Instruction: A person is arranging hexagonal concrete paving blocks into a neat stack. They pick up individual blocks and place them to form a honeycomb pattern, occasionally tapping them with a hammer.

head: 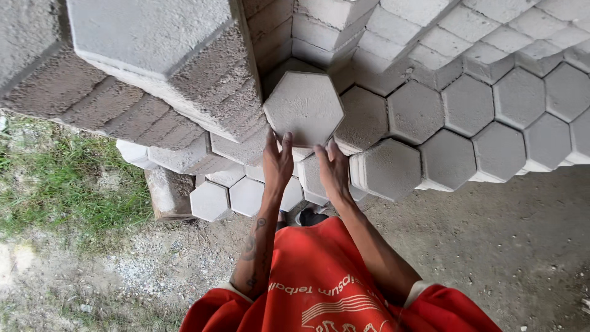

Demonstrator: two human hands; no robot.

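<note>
A grey hexagonal concrete paver (303, 108) stands out in front of the stacked pavers, its flat face toward me. My left hand (277, 163) grips its lower left edge with the fingers up against the face. My right hand (332, 172) holds its lower right edge. Both forearms reach up from my red shirt (319, 289). The paver sits between a tall stack on the left and rows of hexagons on the right.
Stacks of hexagonal pavers (467, 104) fill the top and right. A large stack (166, 67) looms at upper left. Lower pavers (212, 200) rest on the ground. Grass (55, 184) lies at left, bare gravel ground (510, 246) at right. A dark shoe (310, 217) shows below.
</note>
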